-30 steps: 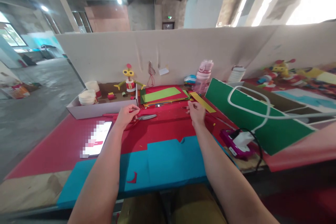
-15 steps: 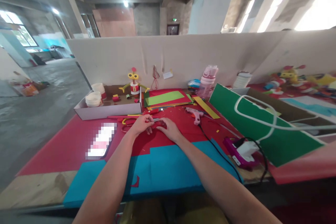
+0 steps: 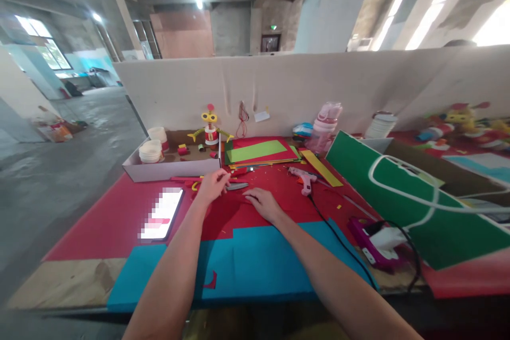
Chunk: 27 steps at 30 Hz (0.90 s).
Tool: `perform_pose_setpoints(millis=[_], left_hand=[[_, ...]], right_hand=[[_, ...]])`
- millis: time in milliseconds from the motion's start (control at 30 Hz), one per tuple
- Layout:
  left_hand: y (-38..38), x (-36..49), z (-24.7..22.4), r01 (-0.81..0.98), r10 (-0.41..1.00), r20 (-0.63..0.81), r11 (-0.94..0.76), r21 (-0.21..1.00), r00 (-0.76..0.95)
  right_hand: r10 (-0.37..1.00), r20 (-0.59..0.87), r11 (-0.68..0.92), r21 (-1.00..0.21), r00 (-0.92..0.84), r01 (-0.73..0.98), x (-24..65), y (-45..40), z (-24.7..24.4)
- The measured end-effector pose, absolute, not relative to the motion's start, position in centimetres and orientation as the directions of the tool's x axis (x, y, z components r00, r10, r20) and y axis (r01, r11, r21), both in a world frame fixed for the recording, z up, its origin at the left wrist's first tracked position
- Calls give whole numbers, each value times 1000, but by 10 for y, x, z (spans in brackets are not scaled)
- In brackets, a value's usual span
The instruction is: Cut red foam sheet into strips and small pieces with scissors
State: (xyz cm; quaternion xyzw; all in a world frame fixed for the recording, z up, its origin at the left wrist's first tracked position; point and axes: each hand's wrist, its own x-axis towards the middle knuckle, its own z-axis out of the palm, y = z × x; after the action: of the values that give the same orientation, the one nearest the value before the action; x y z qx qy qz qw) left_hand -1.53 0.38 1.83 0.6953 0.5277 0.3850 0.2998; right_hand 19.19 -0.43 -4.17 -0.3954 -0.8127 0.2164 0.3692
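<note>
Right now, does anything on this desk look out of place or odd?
A curved red scrap lies on the blue covering, a yellow bit on the red surface; both look like stray offcuts.

I have the phone (image 3: 162, 213) on the near left, before the box (image 3: 171, 171) with cups (image 3: 150, 152) in its left end. Right of the phone lie the scissors (image 3: 239, 186), beside the left hand (image 3: 214, 187). Behind them I see stacked sheets (image 3: 260, 152), the bottle (image 3: 324, 125) farther right. Right of the right hand (image 3: 263, 203) lies the glue gun (image 3: 306, 179).
</note>
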Motion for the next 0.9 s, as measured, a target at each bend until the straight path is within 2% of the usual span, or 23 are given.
perform_pose_setpoints(millis=[33, 100, 167, 267, 400, 500, 633, 700, 767, 833, 900], left_hand=[[6, -24, 22, 630, 949, 310, -276, 726, 59], [10, -41, 25, 815, 892, 444, -197, 545, -81], [15, -54, 22, 877, 865, 484, -127, 463, -130], [19, -60, 14, 905, 879, 457, -79, 418, -134], [20, -58, 11, 892, 913, 401, -115, 437, -78], [22, -55, 22, 886, 918, 394, -148, 440, -42], [35, -39, 36, 929, 927, 369, -190, 319, 62], [45, -21, 36, 937, 931, 304, -274, 216, 202], [57, -1, 30, 927, 920, 203, -360, 101, 335], [68, 17, 22, 931, 923, 174, -358, 70, 342], [77, 29, 15, 938, 931, 147, -344, 43, 335]], right_hand=[[803, 421, 592, -645, -421, 484, 193, -5, -42], [804, 414, 589, -651, -426, 480, 194, -5, -42], [804, 415, 588, -661, -427, 465, 195, -4, -42], [807, 409, 581, -679, -426, 448, 195, -5, -41], [804, 397, 581, -687, -443, 437, 196, -6, -39], [789, 416, 609, -633, -453, 478, 196, -6, -40], [755, 476, 656, -559, -451, 507, 193, -9, -41], [733, 415, 677, -528, -539, 513, 190, -14, -41], [714, 285, 689, -452, -639, 567, 186, -20, -39], [705, 171, 695, -361, -688, 623, 183, -25, -37], [700, 119, 700, -312, -704, 643, 181, -29, -35]])
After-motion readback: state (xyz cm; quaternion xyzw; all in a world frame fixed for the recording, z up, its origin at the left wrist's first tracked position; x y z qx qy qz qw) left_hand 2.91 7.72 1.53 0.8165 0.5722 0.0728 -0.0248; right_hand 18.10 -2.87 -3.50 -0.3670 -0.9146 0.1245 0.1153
